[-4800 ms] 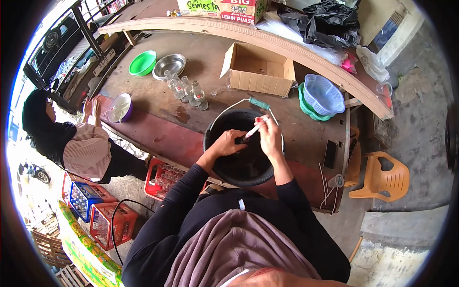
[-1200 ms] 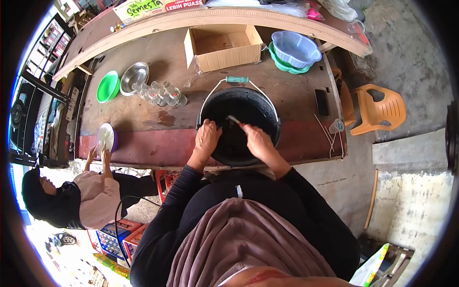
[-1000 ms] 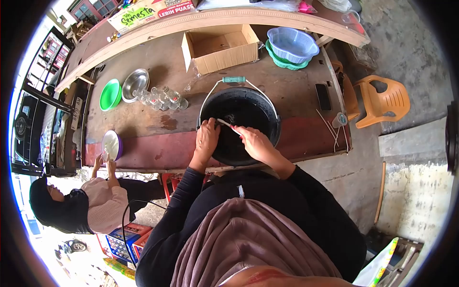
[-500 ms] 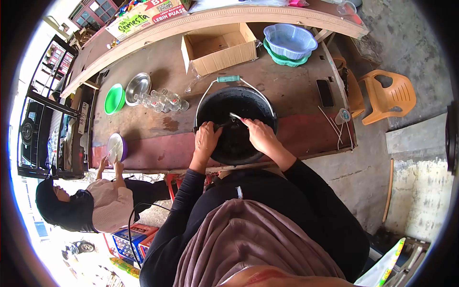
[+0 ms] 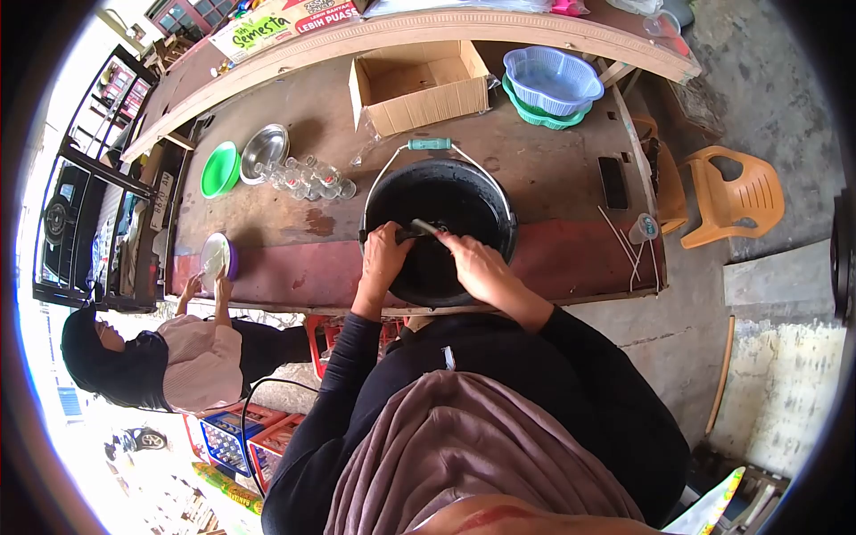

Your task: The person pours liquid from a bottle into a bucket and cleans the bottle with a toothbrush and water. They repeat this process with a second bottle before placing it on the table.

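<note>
A black bucket [image 5: 499, 203] with a wire handle and green grip stands on the brown table [image 5: 294, 227] in front of me. Both my hands are inside its mouth. My left hand [image 5: 383, 257] is closed on a small dark bottle [image 5: 407, 234] held at the bucket's left rim. My right hand [image 5: 474, 265] grips a thin white-handled brush [image 5: 427, 227] whose tip points at that bottle. The inside of the bucket is dark and its contents are hidden.
On the table stand an open cardboard box [image 5: 419, 85], stacked blue and green baskets [image 5: 553, 78], a green bowl [image 5: 218, 169], a metal bowl [image 5: 265, 145], several glass bottles [image 5: 312, 178] and a phone [image 5: 615, 183]. Another person [image 5: 192, 361] at the left handles a purple bowl [image 5: 218, 257]. An orange chair [image 5: 736, 198] stands at the right.
My right hand has shifted the brush left toward the bottle in my left hand. My head view has drifted slightly; the other person stays at the purple bowl.
</note>
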`<act>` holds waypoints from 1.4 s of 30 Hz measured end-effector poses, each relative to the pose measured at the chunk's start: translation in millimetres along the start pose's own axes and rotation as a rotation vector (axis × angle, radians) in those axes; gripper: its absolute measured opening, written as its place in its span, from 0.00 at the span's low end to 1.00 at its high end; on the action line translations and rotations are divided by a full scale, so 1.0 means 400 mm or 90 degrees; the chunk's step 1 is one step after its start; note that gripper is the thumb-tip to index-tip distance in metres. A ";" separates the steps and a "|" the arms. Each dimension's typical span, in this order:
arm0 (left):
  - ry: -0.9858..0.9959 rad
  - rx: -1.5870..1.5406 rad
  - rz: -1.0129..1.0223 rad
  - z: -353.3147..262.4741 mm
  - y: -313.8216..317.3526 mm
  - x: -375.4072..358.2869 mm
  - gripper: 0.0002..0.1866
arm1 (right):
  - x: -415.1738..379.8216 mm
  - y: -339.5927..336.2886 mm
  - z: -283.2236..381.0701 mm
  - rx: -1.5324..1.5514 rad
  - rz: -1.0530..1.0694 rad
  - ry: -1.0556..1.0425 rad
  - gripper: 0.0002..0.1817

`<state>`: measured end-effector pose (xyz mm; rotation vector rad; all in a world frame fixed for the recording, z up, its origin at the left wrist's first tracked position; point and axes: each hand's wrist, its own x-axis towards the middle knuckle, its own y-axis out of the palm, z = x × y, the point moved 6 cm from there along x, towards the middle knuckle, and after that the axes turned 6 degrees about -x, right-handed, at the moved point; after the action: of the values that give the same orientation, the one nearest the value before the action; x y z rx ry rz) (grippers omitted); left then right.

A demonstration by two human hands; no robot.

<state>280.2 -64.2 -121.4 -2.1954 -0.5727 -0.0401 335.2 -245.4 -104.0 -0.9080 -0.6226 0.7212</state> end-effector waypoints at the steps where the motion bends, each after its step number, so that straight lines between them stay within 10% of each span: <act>1: -0.016 0.016 -0.011 -0.008 -0.005 -0.002 0.15 | 0.004 -0.001 -0.027 -0.059 0.029 0.051 0.18; 20: -0.131 0.026 0.019 0.014 0.008 0.000 0.16 | 0.039 -0.006 -0.028 -0.113 0.089 0.048 0.17; 25: 0.064 -0.015 -0.038 -0.005 -0.002 0.001 0.14 | 0.026 -0.014 0.022 0.022 0.030 -0.085 0.18; 32: -0.087 0.044 -0.020 0.004 0.003 0.003 0.13 | 0.051 0.002 -0.048 -0.081 0.052 -0.025 0.20; 38: 0.045 -0.022 -0.068 -0.012 -0.011 0.002 0.14 | 0.043 0.009 -0.041 -0.088 0.072 0.000 0.18; 42: -0.125 0.013 0.001 0.005 0.001 0.006 0.17 | 0.043 -0.019 -0.022 -0.038 0.027 -0.038 0.19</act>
<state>282.4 -61.9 -122.5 -2.1945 -0.6777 0.1830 354.2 -239.4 -98.7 -0.9591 -0.6822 0.7732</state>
